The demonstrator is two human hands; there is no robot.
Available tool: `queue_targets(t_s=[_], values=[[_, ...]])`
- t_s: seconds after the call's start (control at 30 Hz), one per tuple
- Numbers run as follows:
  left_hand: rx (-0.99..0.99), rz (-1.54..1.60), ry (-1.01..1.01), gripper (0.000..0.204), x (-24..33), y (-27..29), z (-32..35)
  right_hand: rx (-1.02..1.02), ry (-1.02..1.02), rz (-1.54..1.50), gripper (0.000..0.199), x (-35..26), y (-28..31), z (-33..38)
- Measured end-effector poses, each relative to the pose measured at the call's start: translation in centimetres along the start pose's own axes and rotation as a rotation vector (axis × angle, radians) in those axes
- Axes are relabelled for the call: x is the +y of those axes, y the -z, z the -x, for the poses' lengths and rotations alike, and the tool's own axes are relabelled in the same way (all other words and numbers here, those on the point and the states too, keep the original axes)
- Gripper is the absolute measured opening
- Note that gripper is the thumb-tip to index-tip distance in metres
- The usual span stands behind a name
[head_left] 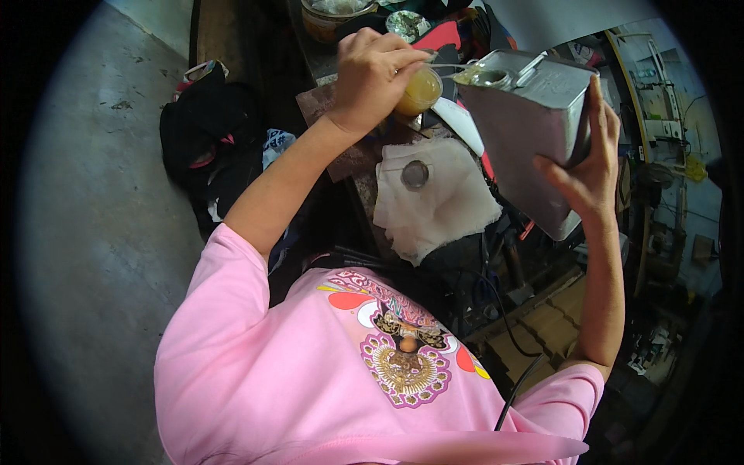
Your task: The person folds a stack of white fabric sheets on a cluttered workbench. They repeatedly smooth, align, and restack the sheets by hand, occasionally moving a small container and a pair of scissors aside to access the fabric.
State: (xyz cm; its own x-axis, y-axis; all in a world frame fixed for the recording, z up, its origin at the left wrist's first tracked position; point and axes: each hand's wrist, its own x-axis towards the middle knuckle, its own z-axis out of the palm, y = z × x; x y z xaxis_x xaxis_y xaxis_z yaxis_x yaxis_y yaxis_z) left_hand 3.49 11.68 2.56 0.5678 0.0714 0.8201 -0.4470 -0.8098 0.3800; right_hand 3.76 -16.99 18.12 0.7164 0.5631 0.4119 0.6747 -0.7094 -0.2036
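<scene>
My left hand (372, 74) is closed around a small clear jar (421, 91) holding amber liquid, raised in front of me. My right hand (587, 167) grips the side of a large rectangular metal can (527, 136), tilted so its round spout (490, 77) is right beside the jar's mouth. Below the two, a white cloth (438, 201) lies on the dark work surface with a round metal cap (415, 174) resting on it. My pink printed shirt (349, 372) fills the bottom of the view.
A black bag (205, 139) lies on the grey concrete floor (93, 232) to the left. A bowl (329, 15) and cluttered items sit at the top. A black cable (508, 318) runs down past wooden blocks (542, 325). Workshop clutter stands at the right.
</scene>
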Motion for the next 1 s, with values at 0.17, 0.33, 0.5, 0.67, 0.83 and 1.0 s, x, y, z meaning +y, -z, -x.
queue_targets(t_s=[0.17,0.33,0.5,0.67,0.83,1.0], values=[[-0.023,0.109,-0.245,0.013,2.1,-0.4,-2.2,-0.008,0.02,-0.016,0.12,-0.4,-0.9,1.0],[-0.219,-0.106,-0.151,0.016,-1.1,0.0,0.1,0.048,0.008,-0.053,0.121,-0.5,-0.7,2.0],[-0.277,-0.263,-0.257,0.018,-2.2,0.0,3.3,0.067,-0.028,-0.073,0.122,-0.3,-0.5,3.4],[-0.339,-0.046,-0.204,0.017,-0.3,2.3,2.3,0.112,-0.008,-0.077,0.122,0.2,-0.1,5.4],[-0.21,0.462,0.042,0.015,5.8,1.9,-1.9,0.195,-0.07,-0.178,0.121,0.2,0.0,7.8],[-0.494,0.434,-0.133,0.018,9.9,0.1,-4.7,0.253,-0.085,-0.163,0.121,-0.2,0.3,10.1]])
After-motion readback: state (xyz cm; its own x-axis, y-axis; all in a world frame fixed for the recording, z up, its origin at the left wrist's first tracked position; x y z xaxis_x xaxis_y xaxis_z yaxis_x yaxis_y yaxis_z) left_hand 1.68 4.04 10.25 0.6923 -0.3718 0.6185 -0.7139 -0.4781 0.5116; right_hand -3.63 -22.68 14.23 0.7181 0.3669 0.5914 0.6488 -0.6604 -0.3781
